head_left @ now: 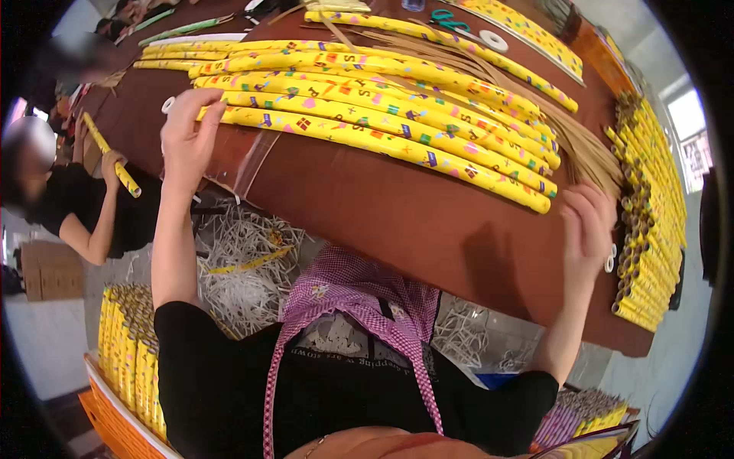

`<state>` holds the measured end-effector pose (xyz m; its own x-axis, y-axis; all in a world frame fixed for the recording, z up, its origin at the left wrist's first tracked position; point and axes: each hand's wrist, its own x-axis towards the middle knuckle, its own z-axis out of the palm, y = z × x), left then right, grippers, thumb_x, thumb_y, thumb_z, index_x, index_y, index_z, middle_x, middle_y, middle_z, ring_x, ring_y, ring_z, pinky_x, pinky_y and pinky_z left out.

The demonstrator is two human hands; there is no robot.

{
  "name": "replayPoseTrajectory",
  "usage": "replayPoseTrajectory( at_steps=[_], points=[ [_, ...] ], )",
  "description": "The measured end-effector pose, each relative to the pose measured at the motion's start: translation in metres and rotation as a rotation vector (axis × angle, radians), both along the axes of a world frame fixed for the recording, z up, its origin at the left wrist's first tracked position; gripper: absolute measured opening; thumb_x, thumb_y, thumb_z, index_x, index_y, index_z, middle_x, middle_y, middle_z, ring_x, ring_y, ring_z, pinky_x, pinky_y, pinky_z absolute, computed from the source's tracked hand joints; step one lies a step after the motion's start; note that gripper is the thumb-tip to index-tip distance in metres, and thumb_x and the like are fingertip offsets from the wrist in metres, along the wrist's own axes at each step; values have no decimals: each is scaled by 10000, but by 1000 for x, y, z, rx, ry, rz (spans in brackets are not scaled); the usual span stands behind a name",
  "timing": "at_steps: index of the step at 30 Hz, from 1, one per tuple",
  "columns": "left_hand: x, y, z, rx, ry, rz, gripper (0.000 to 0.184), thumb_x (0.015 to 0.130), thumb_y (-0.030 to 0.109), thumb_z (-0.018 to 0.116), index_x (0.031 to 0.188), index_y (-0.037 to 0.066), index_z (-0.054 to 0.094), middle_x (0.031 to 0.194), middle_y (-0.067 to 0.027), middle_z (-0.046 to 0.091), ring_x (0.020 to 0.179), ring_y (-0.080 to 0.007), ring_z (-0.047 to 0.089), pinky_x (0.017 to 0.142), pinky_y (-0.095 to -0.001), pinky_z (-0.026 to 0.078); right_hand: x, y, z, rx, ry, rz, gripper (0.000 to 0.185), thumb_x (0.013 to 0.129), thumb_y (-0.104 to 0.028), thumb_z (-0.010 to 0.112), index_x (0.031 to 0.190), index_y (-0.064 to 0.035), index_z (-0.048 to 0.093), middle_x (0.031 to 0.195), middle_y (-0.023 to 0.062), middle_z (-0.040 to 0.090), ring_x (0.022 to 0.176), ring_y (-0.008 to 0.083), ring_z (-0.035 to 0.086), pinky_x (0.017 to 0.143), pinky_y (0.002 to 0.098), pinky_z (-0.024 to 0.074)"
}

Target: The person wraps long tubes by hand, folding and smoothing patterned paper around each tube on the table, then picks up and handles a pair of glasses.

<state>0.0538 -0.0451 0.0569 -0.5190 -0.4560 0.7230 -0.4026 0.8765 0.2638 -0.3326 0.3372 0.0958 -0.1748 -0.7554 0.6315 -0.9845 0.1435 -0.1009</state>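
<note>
Several long yellow patterned rolls (397, 145) lie side by side across the brown table. My left hand (191, 130) is raised at the left end of the nearest roll, its thumb and fingers curved and close to that end; whether it grips the roll is unclear. Beyond the right ends of the rolls, my right hand (589, 222) hovers over the table with its fingers bent and apart from the rolls, nothing visible in it. Strips of brown paper (581, 149) lie behind the rolls, close to my right hand.
Finished-looking yellow rolls (650, 222) are stacked at the table's right edge. Green scissors (449, 21) and a white tape roll (493, 40) lie at the back. A co-worker (92, 199) at left holds a yellow roll. Shredded paper (245, 268) and more stacked rolls (130, 352) are below.
</note>
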Motion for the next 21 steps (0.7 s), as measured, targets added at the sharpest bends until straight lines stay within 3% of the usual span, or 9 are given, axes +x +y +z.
replayPoseTrajectory(
  at_steps=[3, 5, 7, 9, 11, 12, 13, 19, 21],
  points=[
    [-2, 69, 57, 17, 246, -181, 181, 933, 85, 648, 1073, -30, 660, 985, -117, 686, 929, -260, 638, 886, -410, 503, 40, 0, 47, -231, -28, 141, 141, 821, -36, 609, 932, 33, 663, 999, 178, 677, 1066, 384, 627, 1087, 596, 374],
    [4, 102, 86, -279, 276, -322, 325, 1004, 241, 586, 1148, -49, 626, 964, -135, 676, 908, -271, 626, 875, -491, 498, 53, 2, 56, -482, -65, 377, 218, 910, -178, 514, 860, 27, 570, 895, 189, 643, 995, 416, 625, 1044, 686, 392],
    [20, 119, 99, -342, 333, -543, 465, 975, 527, 530, 1104, 98, 652, 858, -68, 617, 758, -255, 536, 725, -490, 425, 52, 22, 62, -608, -239, 592, 231, 963, -281, 495, 894, -70, 561, 825, 148, 611, 893, 355, 640, 1106, 682, 297],
    [11, 145, 114, -382, 489, -673, 396, 962, 599, 495, 1058, 236, 621, 781, 28, 556, 697, -184, 457, 720, -442, 339, 57, 24, 69, -678, -399, 703, 231, 981, -321, 523, 904, -107, 563, 817, 126, 611, 868, 331, 645, 1107, 672, 280],
    [27, 163, 123, -383, 413, -618, 313, 966, 617, 479, 941, 325, 590, 745, 110, 501, 693, -129, 418, 730, -410, 287, 68, 14, 80, -584, -403, 831, 285, 971, -352, 478, 1192, -301, 651, 766, -19, 444, 987, 281, 512, 1143, 728, 182],
    [29, 162, 124, -393, 411, -606, 313, 966, 617, 479, 941, 325, 590, 745, 110, 501, 693, -129, 418, 730, -410, 287, 78, 6, 78, -637, -327, 720, 245, 971, -346, 451, 1032, -368, 687, 747, -60, 422, 934, 253, 506, 1161, 709, 147],
    [29, 160, 125, -478, 452, -690, 311, 967, 617, 470, 909, 331, 579, 733, 122, 484, 697, -109, 416, 737, -407, 287, 78, 0, 81, -641, -326, 732, 245, 971, -346, 451, 1032, -368, 687, 747, -60, 422, 934, 253, 506, 1161, 709, 147],
    [55, 171, 128, -526, 401, -676, 297, 971, 584, 448, 859, 328, 549, 713, 142, 461, 693, -88, 412, 740, -389, 294, 91, -24, 116, -72, -233, 1244, 605, 930, -487, 523, 1486, -288, 393, 875, 23, 501, 1082, 320, 527, 1154, 684, 187],
    [55, 171, 128, -511, 423, -689, 286, 979, 572, 440, 876, 327, 547, 716, 133, 463, 693, -92, 417, 735, -393, 296, 120, -32, 109, -310, -335, 1103, 810, 825, -584, 667, 1484, -195, 400, 1104, 103, 670, 714, 214, 620, 1037, 484, 347]
  ],
)
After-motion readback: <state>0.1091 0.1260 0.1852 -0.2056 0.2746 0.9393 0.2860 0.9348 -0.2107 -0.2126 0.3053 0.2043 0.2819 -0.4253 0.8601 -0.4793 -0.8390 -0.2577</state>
